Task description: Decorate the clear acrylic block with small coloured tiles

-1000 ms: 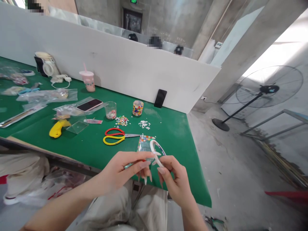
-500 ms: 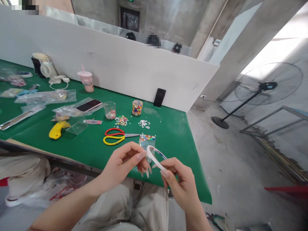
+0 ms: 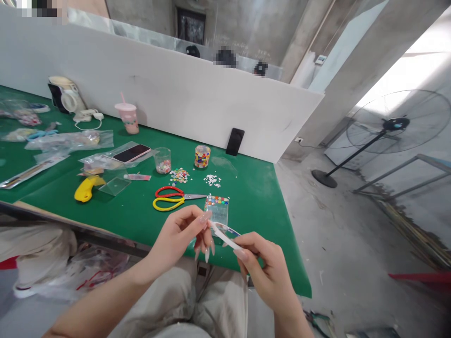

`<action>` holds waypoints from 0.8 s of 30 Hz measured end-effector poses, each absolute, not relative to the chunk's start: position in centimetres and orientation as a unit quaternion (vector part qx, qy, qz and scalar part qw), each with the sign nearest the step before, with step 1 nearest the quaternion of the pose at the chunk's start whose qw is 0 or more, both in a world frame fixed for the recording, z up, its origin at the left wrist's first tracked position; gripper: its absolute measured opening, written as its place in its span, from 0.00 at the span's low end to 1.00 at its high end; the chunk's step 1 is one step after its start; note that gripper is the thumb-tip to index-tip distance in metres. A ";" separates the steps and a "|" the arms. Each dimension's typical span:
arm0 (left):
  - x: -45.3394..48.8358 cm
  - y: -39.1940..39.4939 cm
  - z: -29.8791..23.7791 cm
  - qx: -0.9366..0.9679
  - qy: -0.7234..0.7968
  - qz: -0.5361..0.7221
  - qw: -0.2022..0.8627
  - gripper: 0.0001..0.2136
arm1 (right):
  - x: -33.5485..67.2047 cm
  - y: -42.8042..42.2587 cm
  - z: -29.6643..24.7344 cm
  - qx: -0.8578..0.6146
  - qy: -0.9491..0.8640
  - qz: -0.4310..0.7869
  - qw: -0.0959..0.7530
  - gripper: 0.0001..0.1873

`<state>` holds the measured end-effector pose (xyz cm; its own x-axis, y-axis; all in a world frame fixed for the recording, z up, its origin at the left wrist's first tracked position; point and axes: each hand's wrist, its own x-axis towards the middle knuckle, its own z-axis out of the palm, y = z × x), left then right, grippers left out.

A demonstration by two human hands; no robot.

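Note:
A thin white roll of tape (image 3: 224, 236), with blue print on its inner side, is tilted over the table's near edge. My right hand (image 3: 262, 265) holds its right side between thumb and fingers. My left hand (image 3: 186, 232) pinches at the roll's left edge with thumb and index finger, the other fingers hanging down; the tape end itself is too small to make out. Just beyond the hands lies a clear square plate (image 3: 217, 213) with rows of coloured mosaic pieces along its far edge, partly hidden by my left hand. Scissors (image 3: 169, 199) with red and yellow handles point at it.
Behind are loose coloured pieces (image 3: 180, 175), white pieces (image 3: 213, 180), a clear cup (image 3: 163, 162) and a mosaic-covered jar (image 3: 202, 157). A yellow tool (image 3: 84, 189), a phone (image 3: 131, 153) and plastic bags lie left. A dark phone (image 3: 235, 142) leans on the white partition (image 3: 176, 98).
My left hand has shifted slightly left, still pinching at the roll's edge. The roll is tipped flatter, so its opening looks narrower. My right hand stays nearly in place.

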<state>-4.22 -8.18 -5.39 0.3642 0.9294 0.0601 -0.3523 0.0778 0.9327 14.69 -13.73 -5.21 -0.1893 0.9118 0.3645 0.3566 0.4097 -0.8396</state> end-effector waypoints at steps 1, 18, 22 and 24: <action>-4.1 -8.2 -5.6 0.475 0.305 0.483 0.669 0.14 | 14.6 -13.7 -5.2 -0.450 -0.711 0.299 0.451 0.11; -2.2 -8.8 -6.5 0.482 0.329 0.611 0.535 0.06 | 13.3 -13.8 -6.1 -0.406 -0.645 0.425 0.488 0.05; -2.3 -8.9 -6.3 0.495 0.320 0.615 0.523 0.06 | 13.4 -13.7 -6.0 -0.398 -0.623 0.464 0.489 0.05; -2.3 -9.0 -6.1 0.501 0.318 0.618 0.515 0.07 | 13.5 -13.7 -5.7 -0.398 -0.625 0.463 0.486 0.06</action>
